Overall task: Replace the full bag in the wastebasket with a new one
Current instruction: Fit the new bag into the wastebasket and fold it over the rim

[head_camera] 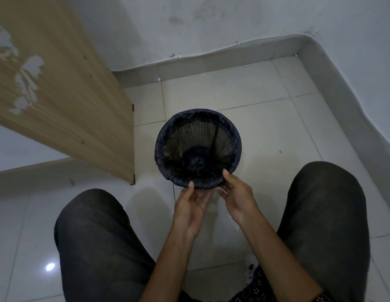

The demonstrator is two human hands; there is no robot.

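A round mesh wastebasket [196, 127] stands on the tiled floor between my knees and the wall. A thin black bag [234, 136] lines it, with its edge folded over the rim all round. The bag's bottom lies bunched in a dark lump [195, 160] inside. My left hand [189, 205] is palm up at the near rim, thumb tip touching the folded bag edge, fingers loose below it. My right hand [235, 192] has its thumb over the near rim and its fingers under the folded edge, pinching the bag there.
A wooden furniture panel [65, 101] stands close on the left of the basket. My knees in dark trousers [96, 236] flank my arms. A grey skirting [211, 62] runs along the wall behind and to the right. Open tiles lie behind the basket.
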